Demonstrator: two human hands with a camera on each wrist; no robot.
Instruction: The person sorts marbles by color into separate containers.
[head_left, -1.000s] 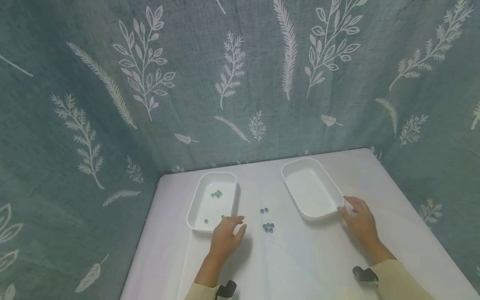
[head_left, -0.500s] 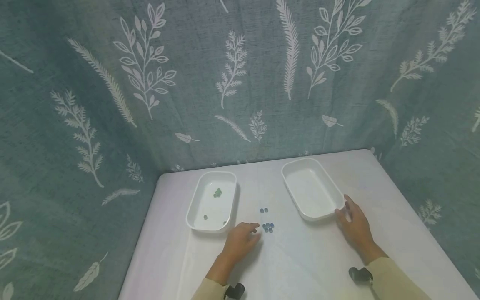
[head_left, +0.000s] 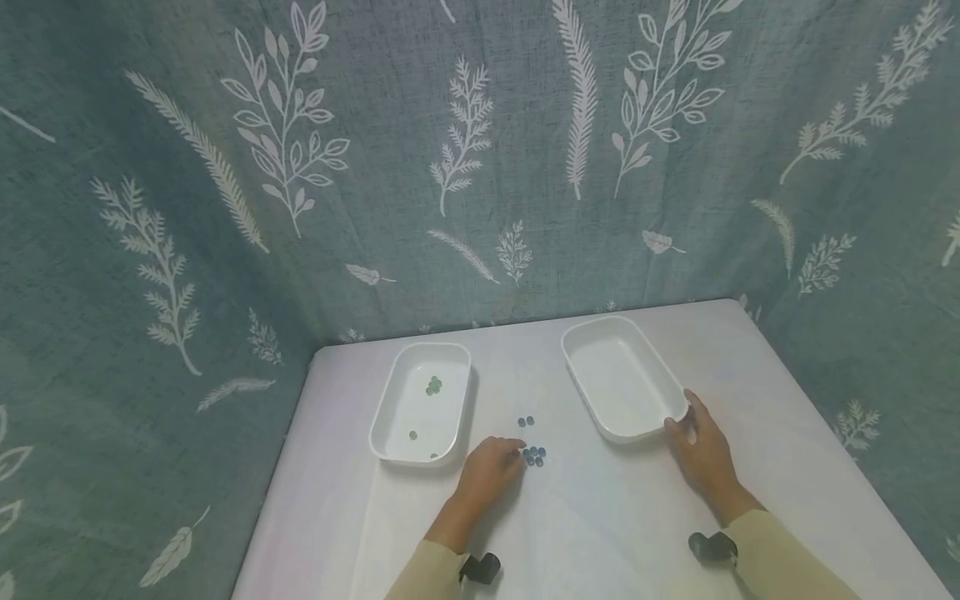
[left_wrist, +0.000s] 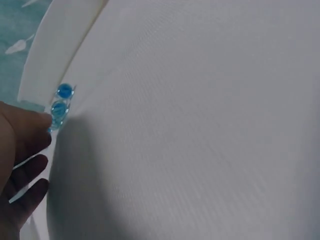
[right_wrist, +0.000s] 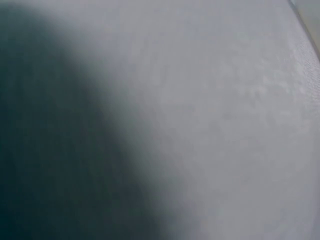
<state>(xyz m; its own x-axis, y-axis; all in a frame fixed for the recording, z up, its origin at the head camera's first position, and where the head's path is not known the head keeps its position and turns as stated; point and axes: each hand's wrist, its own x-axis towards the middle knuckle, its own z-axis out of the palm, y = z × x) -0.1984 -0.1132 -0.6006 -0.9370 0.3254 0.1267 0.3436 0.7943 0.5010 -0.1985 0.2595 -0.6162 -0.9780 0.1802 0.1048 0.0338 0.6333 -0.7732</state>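
Left hand is edging closer to blue beads — pinching, I cannot tell — while right hand is gripping the farther-right tray.

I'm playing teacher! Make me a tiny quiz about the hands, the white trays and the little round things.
1. True or false: the right hand touches the right tray.
2. What is nearest the bigger blue cluster: A) right tray, B) left hand, C) right hand?
3. Fill in: the clumped round things in the left tray are coloured ____.
Key: 1. True. 2. B. 3. Green.
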